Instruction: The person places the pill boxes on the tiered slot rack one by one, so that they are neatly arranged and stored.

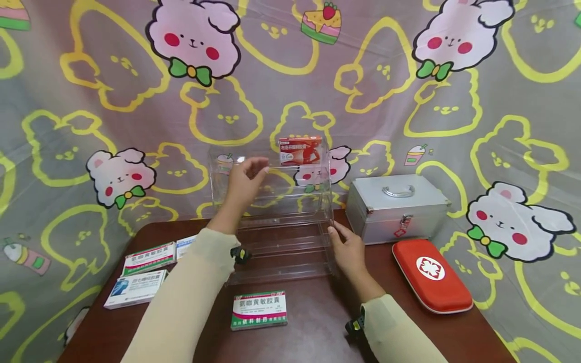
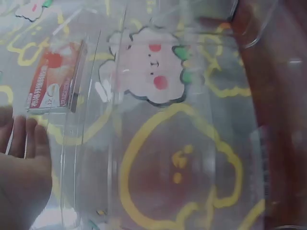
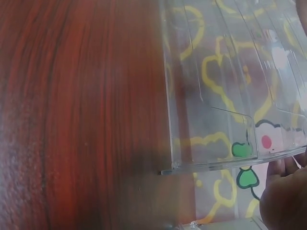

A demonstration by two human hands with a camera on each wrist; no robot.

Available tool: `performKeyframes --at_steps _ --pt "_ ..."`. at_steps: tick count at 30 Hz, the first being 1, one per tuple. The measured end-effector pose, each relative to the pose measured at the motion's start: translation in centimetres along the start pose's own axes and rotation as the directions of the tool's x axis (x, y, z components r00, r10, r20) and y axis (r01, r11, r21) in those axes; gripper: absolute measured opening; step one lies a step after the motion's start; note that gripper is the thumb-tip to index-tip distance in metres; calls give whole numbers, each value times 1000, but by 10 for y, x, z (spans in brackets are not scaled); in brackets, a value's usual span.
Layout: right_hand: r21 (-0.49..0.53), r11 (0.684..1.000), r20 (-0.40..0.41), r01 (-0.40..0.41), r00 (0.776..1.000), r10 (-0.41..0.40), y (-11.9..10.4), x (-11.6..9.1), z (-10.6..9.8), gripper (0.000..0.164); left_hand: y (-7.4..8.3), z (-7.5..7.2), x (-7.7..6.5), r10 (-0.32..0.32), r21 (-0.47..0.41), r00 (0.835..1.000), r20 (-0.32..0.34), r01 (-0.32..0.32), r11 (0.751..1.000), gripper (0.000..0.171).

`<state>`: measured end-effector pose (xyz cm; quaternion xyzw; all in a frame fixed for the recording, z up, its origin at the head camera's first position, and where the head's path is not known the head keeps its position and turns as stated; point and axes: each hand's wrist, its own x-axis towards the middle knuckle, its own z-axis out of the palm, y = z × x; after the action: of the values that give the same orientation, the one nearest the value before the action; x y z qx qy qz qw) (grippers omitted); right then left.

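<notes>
A clear stepped plastic rack (image 1: 283, 247) stands on the table. On its top tier, at the right, is an orange-red and white medicine box (image 1: 300, 151). My left hand (image 1: 247, 179) is raised before the top tier, left of that box, with loosely bent fingers and nothing in them. In the left wrist view its fingertips (image 2: 29, 123) appear just below the medicine box (image 2: 55, 76). At the rack's right side, my right hand (image 1: 348, 251) pinches the edge of the side panel. The right wrist view has those fingers (image 3: 274, 168) at the panel's rim.
A green-and-white medicine box (image 1: 259, 310) lies in front of the rack. More boxes, including a white one (image 1: 136, 289), lie at the left, partly behind my left sleeve. A silver case (image 1: 399, 206) and a red zip case (image 1: 433, 276) are at the right. Patterned cloth hangs behind.
</notes>
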<state>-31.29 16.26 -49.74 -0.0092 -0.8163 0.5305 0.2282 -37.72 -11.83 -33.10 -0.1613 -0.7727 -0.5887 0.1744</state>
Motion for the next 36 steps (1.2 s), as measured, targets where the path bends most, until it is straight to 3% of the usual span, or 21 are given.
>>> performKeyframes --at_steps 4,8,12,16,19,23,30,36 --pt "4 1000 6 1 1000 -1 -1 -1 -1 37 -12 -20 -50 -40 17 987 157 38 999 31" --pt "15 1000 5 -5 1000 5 -1 -1 -1 36 -25 -45 -98 -107 71 950 294 90 993 32" --pt "27 999 9 -21 1000 21 0 -1 0 36 -42 -67 -139 -189 141 913 361 147 979 34" --pt "14 1000 15 -3 1000 2 1 0 1 36 -60 -80 -171 -255 189 878 404 192 963 32" --pt "-6 1000 14 15 1000 -15 3 1 1 36 -75 -83 -190 -288 219 844 453 208 954 33" --pt "-17 1000 17 19 1000 -18 2 2 0 37 -94 -82 -209 -279 304 822 496 137 943 41" --pt "-12 1000 25 0 1000 0 1 1 -1 38 -111 -80 -229 -303 402 794 527 81 912 62" --pt "-18 1000 24 -4 1000 5 0 0 -1 39 -116 -81 -236 -288 465 791 539 5 885 77"
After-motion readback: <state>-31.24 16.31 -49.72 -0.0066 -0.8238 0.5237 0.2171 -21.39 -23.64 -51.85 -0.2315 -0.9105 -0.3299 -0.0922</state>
